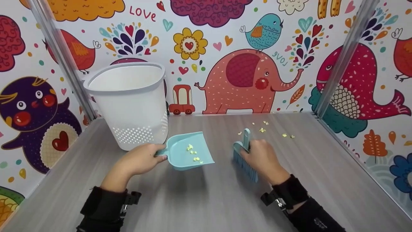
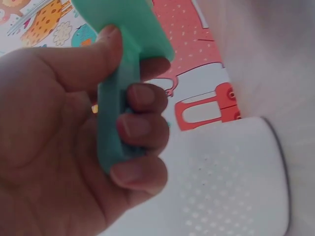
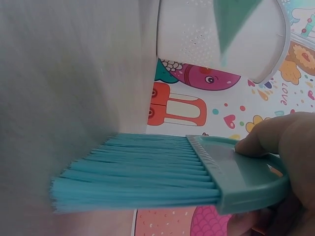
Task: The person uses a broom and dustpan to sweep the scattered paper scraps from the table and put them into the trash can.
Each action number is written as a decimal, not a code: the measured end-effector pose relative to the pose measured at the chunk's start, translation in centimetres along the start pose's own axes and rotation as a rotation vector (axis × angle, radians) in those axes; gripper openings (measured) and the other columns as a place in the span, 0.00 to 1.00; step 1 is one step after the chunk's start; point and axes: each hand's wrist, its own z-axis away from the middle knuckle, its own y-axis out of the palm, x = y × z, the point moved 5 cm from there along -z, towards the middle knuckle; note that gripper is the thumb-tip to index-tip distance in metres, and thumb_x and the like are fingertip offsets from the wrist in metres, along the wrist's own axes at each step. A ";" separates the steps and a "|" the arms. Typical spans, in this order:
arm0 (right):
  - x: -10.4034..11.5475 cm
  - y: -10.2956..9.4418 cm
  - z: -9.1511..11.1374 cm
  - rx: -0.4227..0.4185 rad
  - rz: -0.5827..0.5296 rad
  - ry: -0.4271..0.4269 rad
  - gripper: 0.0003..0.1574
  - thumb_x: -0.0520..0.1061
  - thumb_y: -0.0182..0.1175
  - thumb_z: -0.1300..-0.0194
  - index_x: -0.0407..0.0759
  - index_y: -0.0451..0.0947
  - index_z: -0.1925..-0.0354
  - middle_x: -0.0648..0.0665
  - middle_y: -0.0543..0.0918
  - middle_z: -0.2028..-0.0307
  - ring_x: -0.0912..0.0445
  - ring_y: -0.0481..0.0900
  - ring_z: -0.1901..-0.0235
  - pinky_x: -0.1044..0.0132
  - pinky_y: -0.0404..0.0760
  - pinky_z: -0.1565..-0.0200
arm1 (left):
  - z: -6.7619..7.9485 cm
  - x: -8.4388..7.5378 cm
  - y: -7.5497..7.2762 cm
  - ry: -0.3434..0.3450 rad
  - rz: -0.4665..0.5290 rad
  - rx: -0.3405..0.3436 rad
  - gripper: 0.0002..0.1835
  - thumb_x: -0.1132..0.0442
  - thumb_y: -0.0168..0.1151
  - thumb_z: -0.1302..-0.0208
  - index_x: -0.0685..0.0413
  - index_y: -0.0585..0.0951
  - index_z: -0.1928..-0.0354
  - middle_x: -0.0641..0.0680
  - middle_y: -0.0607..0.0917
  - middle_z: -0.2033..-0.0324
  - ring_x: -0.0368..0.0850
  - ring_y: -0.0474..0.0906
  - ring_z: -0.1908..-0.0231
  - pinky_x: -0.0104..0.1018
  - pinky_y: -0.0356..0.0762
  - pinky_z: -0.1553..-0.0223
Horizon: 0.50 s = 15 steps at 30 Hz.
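Observation:
My left hand grips the short handle of a light blue dustpan, fingers curled round it in the left wrist view. The dustpan is lifted over the table, its shadow below, and several yellow scraps lie in its pan. To the right, my right hand holds a blue hand brush by its handle. The bristles point down at the table, their tips close to the surface. More yellow scraps lie scattered on the table beyond the brush.
A white waste bin with a perforated lower wall stands at the back left, close behind the dustpan. The grey table ends at a cartoon-printed back wall. Metal posts rise at the back corners.

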 end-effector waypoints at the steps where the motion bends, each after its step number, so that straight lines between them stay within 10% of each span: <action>1: 0.1 0.1 0.0 -0.002 0.000 -0.003 0.30 0.40 0.74 0.36 0.47 0.63 0.83 0.53 0.62 0.83 0.58 0.66 0.82 0.64 0.67 0.79 | 0.1 -0.1 -0.6 0.005 -0.006 -0.006 0.08 0.59 0.63 0.21 0.57 0.84 0.51 0.50 0.81 0.66 0.46 0.75 0.63 0.48 0.79 0.58; 6: 0.1 0.2 0.0 0.006 -0.012 -0.004 0.30 0.42 0.75 0.36 0.47 0.64 0.83 0.53 0.64 0.83 0.58 0.67 0.82 0.64 0.69 0.79 | 0.5 -0.8 -3.3 0.017 -0.047 -0.020 0.08 0.59 0.61 0.20 0.53 0.80 0.61 0.50 0.75 0.72 0.47 0.72 0.67 0.43 0.73 0.62; 15: 0.0 0.2 0.1 0.031 -0.032 0.024 0.28 0.42 0.74 0.34 0.45 0.67 0.82 0.52 0.66 0.84 0.58 0.70 0.83 0.64 0.71 0.79 | 1.2 -2.3 -8.1 -0.010 -0.097 -0.032 0.16 0.57 0.58 0.18 0.62 0.81 0.41 0.57 0.82 0.58 0.53 0.76 0.58 0.52 0.80 0.53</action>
